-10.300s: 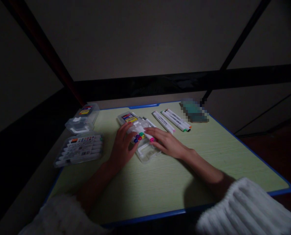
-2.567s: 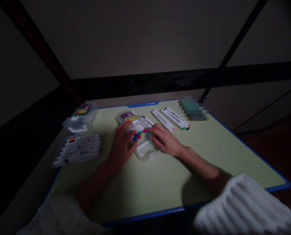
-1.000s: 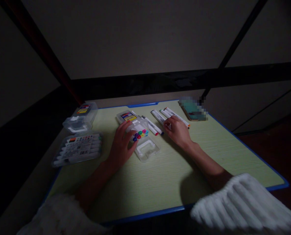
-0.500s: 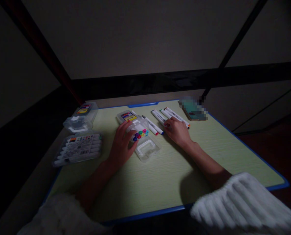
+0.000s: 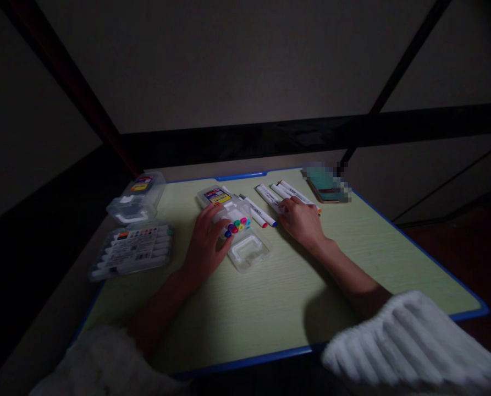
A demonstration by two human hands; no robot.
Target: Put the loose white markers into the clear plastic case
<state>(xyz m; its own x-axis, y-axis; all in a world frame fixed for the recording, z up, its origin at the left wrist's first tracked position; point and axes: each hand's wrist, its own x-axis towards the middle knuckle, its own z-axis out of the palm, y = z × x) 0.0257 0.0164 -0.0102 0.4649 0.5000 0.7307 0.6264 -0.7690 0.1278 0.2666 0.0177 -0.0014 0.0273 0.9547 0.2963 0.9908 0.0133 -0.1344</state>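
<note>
My left hand [image 5: 207, 242] grips the left side of a clear plastic marker case [image 5: 215, 194] lying on the table. The case's lid [image 5: 249, 252] is flipped down toward me, and several coloured marker ends [image 5: 237, 225] show in the opening. My right hand [image 5: 302, 221] is closed over a white marker [image 5: 268, 196], with its fingers pinched at the near part. That marker's near end is hidden under the hand. Two or three white markers [image 5: 295, 193] lie just beyond and right of it. Between the hands rest loose markers [image 5: 264, 212] with red and blue ends.
A second clear case [image 5: 142, 195] stands at the table's back left. Nearer, a clear case full of white markers [image 5: 133, 250] overlaps the left edge. A phone [image 5: 327, 184], partly pixelated, lies at the back right. A blue rim [image 5: 249, 360] borders the pale green table.
My right hand has shifted very slightly at the white marker. My left hand and the case stay where they were.
</note>
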